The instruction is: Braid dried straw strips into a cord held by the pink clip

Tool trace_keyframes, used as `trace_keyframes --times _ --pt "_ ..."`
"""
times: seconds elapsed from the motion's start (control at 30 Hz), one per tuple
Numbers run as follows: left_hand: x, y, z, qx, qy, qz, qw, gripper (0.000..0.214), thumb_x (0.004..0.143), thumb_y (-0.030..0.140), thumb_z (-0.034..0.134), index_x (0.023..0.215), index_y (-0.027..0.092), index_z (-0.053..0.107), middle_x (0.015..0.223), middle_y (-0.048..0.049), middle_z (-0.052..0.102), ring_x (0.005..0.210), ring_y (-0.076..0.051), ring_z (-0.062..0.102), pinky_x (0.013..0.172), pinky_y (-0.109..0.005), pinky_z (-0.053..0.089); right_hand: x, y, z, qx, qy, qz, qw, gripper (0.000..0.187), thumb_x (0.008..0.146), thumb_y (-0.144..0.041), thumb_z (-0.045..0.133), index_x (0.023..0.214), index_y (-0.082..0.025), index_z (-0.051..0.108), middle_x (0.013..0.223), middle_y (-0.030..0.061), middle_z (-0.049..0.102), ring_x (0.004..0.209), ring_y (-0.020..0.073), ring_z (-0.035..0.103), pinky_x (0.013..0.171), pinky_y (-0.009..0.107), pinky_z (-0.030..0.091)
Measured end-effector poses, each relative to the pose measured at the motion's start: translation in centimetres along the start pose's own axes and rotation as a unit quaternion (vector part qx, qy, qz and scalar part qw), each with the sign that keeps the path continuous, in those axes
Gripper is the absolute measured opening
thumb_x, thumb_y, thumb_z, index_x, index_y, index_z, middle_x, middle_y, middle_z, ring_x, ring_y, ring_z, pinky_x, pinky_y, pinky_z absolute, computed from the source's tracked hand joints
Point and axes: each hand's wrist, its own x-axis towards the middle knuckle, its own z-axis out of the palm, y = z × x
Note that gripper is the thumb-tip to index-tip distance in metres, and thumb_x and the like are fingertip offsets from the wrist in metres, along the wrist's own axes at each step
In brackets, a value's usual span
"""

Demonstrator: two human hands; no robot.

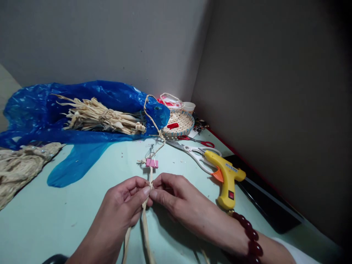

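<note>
Green tbl: 2 hands pinch cord; 1 clip, 1 glue gun.

Pale green table: blue bag, white scissors, glue gun.

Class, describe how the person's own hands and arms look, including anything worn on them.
The left hand and right hand are ungloved. The right wrist wears a bracelet of glossy, rounded, dark red beads, with a white sleeve further up. The left forearm shows no sleeve.
</note>
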Motion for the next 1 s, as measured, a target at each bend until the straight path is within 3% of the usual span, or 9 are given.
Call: trace_keyframes --times 0.23,0.43,0.53,0.7,0.83,0.9,1.0 --pt "-0.5 -0.1 0.6 -0.018 0.045 -0.016 0.999 0.030 0.063 0.036 0.078 0.078 0.018 0.060 0.064 0.0012 0.061 0.052 -0.007 0.050 0.045 -0.014 0.028 0.3 0.8 1.1 0.069 0.030 0.014 0.997 0.019 0.084 -0.032 0.059 0.075 -0.016 0.064 0.073 0.0022 0.068 0.068 0.0124 0.057 0.060 0.022 0.038" --pt "-0.2 -0.3 0.3 -0.001 0.012 0.016 1.000 0.036 0.069 0.038 0.073 0.093 0.019 0.053 0.055 0.0064 0.055 0.036 0.001 0.024 0.038 -0.013 0.014 0.4 0.6 1.2 0.110 0.036 0.033 0.993 0.020 0.079 -0.031 0.061 0.073 -0.014 0.069 0.073 0.0056 0.071 0.067 0.0144 0.060 0.062 0.023 0.041" --pt "-0.3 -0.1 0.2 0.001 0.002 0.048 0.999 0.046 0.070 0.037 0.072 0.104 0.024 0.045 0.054 0.0098 0.053 0.032 0.001 0.021 0.035 -0.013 0.014 0.5 0.2 1.2 0.123 0.042 0.031 0.991 0.019 0.076 -0.029 0.063 0.069 -0.013 0.070 0.068 0.0053 0.069 0.063 0.0132 0.057 0.060 0.023 0.041" --pt "-0.6 -0.1 0.6 -0.001 -0.007 0.072 0.997 0.033 0.076 0.038 0.067 0.094 0.023 0.044 0.056 0.0110 0.051 0.031 0.002 0.017 0.033 -0.013 0.014 0.6 0.1 1.2 0.184 0.045 0.026 0.982 0.013 0.071 -0.024 0.066 0.065 -0.013 0.065 0.062 0.0010 0.063 0.057 0.0103 0.052 0.057 0.021 0.038" --pt "-0.6 -0.4 0.5 -0.005 -0.010 0.081 0.997 0.025 0.078 0.037 0.064 0.087 0.022 0.046 0.056 0.0113 0.049 0.031 0.001 0.017 0.033 -0.013 0.015 0.6 0.4 1.3 0.153 0.060 0.020 0.986 0.006 0.069 -0.018 0.062 0.066 -0.013 0.063 0.061 -0.0002 0.060 0.056 0.0092 0.047 0.053 0.020 0.034" --pt "-0.7 -0.3 0.2 0.025 -0.010 0.094 0.995 0.020 0.081 0.037 0.061 0.087 0.022 0.049 0.053 0.0115 0.045 0.033 -0.001 0.021 0.034 -0.014 0.018 0.7 0.5 1.3 0.132 0.067 0.015 0.989 0.006 0.068 -0.019 0.061 0.065 -0.013 0.061 0.059 -0.0008 0.057 0.055 0.0089 0.044 0.050 0.020 0.032" --pt "-1.3 0.4 -0.3 0.174 0.010 0.124 0.977 0.016 0.084 0.037 0.058 0.088 0.021 0.059 0.046 0.0097 0.042 0.037 -0.008 0.035 0.038 -0.018 0.028 0.7 0.5 1.3 0.094 0.081 0.009 0.992 0.008 0.067 -0.021 0.062 0.066 -0.014 0.060 0.058 -0.0021 0.054 0.054 0.0087 0.042 0.048 0.019 0.030"
